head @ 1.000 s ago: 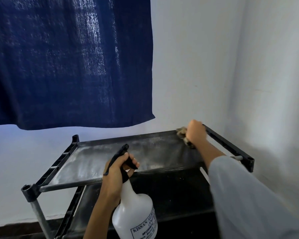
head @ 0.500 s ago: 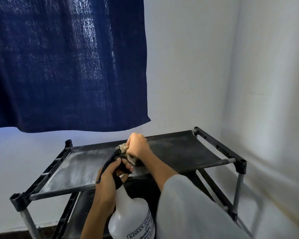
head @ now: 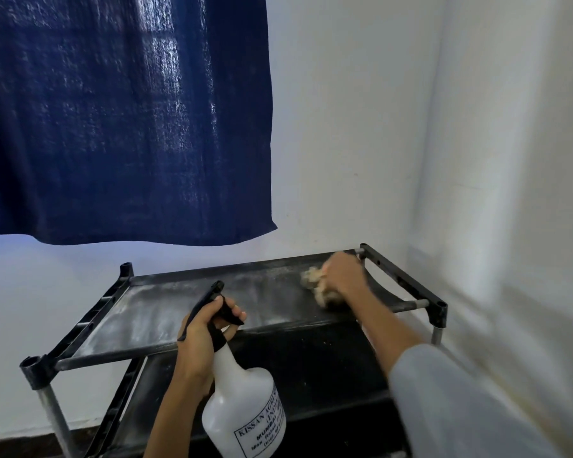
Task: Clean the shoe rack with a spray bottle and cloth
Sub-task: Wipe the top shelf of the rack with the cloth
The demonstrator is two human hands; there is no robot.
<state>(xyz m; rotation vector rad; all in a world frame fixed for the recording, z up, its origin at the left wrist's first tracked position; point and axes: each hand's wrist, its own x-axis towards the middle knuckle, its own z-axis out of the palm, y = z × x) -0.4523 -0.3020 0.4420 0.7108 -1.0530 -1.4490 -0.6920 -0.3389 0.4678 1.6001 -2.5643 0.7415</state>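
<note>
Wiping dusty top shelf [head: 186,312] – right hand [head: 343,276] clutching cloth [head: 315,285] | left hand [head: 202,328] fingers gripping spray bottle [head: 245,408] | white corner walls [head: 361,127]

Dusty black shoe rack [head: 166,312], crumpled cloth [head: 318,287] on its top shelf, right side.

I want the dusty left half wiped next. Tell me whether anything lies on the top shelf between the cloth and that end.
Nothing visible does. The cloth, under the right hand, sits near the right end of the top shelf; the shelf to its left is bare. The spray bottle, gripped by the left hand, is held in front.
</note>
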